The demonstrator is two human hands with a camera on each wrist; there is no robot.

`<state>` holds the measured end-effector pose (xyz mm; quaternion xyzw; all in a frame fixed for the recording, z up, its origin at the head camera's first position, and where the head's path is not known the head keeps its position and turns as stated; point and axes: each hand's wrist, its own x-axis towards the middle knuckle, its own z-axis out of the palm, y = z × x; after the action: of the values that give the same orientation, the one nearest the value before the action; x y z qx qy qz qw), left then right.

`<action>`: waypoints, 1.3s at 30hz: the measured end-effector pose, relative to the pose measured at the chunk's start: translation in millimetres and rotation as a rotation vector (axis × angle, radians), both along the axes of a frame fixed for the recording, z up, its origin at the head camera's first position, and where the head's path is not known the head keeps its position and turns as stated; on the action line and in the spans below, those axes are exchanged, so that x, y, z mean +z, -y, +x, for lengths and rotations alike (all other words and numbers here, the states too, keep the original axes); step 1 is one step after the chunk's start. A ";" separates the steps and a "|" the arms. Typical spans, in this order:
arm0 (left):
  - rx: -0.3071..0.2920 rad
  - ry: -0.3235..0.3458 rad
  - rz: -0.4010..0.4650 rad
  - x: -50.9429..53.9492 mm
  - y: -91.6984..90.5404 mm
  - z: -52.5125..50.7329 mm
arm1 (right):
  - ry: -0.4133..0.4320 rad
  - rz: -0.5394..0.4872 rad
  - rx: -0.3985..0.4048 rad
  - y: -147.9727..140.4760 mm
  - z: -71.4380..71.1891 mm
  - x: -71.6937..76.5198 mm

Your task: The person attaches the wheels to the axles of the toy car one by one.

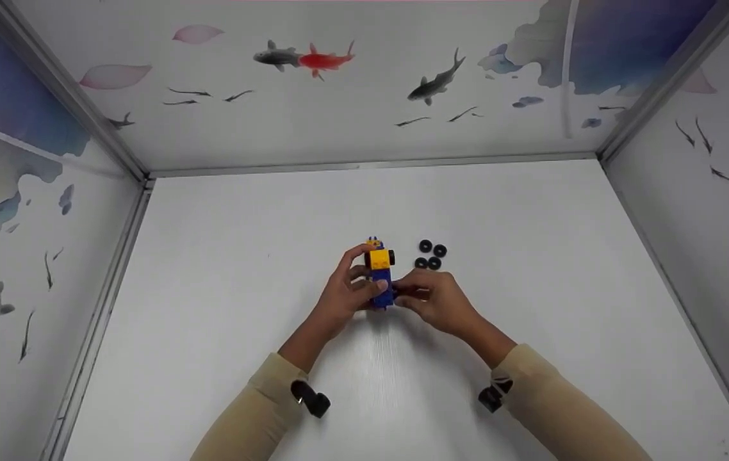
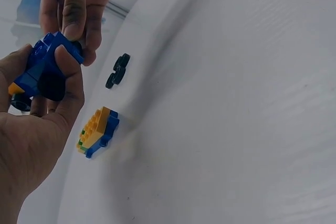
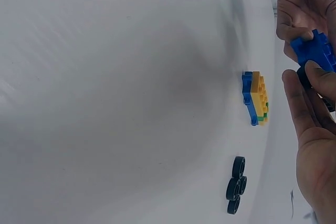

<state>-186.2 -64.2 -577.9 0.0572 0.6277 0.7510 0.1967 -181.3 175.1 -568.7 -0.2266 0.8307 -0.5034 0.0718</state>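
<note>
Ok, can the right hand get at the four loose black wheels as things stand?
Probably yes: the loose wheels lie just beyond the right hand, nothing visibly between, though it should first release the black wheel it pinches at the toy vehicle.

Left wall (image 1: 95, 211), right wall (image 1: 678, 211) and far wall (image 1: 364, 128) are pale, together bearing printed fish (image 1: 435, 83), pink petals (image 1: 116, 76) and blue-violet patches (image 1: 633, 38). Grey strips (image 1: 364, 165) edge the white surface (image 1: 211, 269), softly shadowed toward its near middle.
</note>
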 end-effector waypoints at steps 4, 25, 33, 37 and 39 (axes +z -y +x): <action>-0.009 -0.012 -0.008 0.8 -0.3 0.1 | 0.022 0.004 0.000 -1.0 0.0 0.9; -0.147 -0.158 -0.381 3.5 9.8 -2.1 | 0.012 0.038 0.020 -0.2 0.6 1.4; -0.114 -0.220 -0.464 0.7 13.1 -2.5 | 0.012 0.048 0.017 1.2 0.8 1.6; -0.085 -0.233 -0.484 1.6 15.6 -3.4 | 0.019 0.064 0.019 1.9 0.9 3.6; -0.070 -0.253 -0.538 2.4 16.7 -4.9 | 0.029 0.074 0.018 1.5 1.1 3.5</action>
<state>-191.0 -80.9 -575.6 0.1177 0.8213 0.5375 0.1507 -180.2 173.5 -565.2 -0.2238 0.8457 -0.4747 0.0969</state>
